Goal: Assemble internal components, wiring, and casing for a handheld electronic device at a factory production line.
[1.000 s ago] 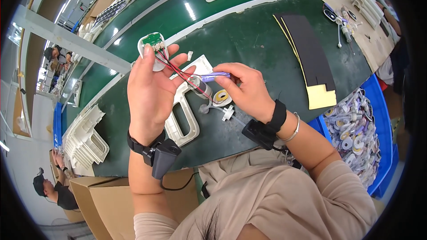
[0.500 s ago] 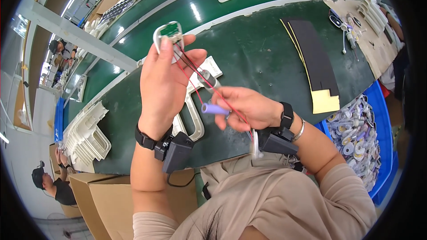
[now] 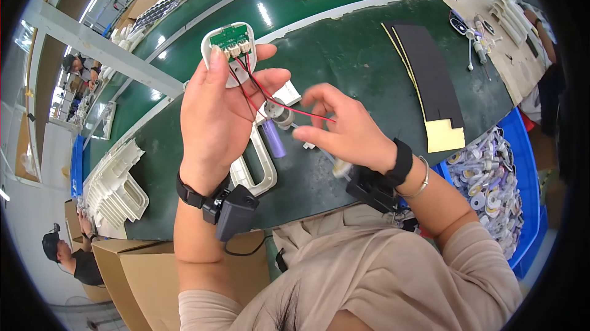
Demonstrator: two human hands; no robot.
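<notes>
My left hand (image 3: 215,116) grips a white plastic cover (image 3: 209,39) with a green circuit board (image 3: 230,36) in it, thumb at the board's lower edge. Red and black wires (image 3: 255,94) run from white plugs on the board toward a purple cylindrical battery (image 3: 274,139) and a small motor (image 3: 279,113) with a thin shaft. My right hand (image 3: 350,125) is beside them, thumb and fingers apart, with a red wire reaching its fingers; I see no firm hold. Under the parts lies a white handle-shaped housing (image 3: 265,168), partly hidden by the left hand.
Stacked white housings (image 3: 120,186) stand at the left of the green table (image 3: 344,54). Black foam sheet (image 3: 427,73) with yellow backing lies right. A blue bin (image 3: 522,208) of small parts is at lower right, a cardboard box (image 3: 147,276) at lower left. People work at far left.
My right hand has loosened its fingers and moved slightly right and up. The battery has swung downward beside the housing. The left hand has tilted the cover, showing more of the board.
</notes>
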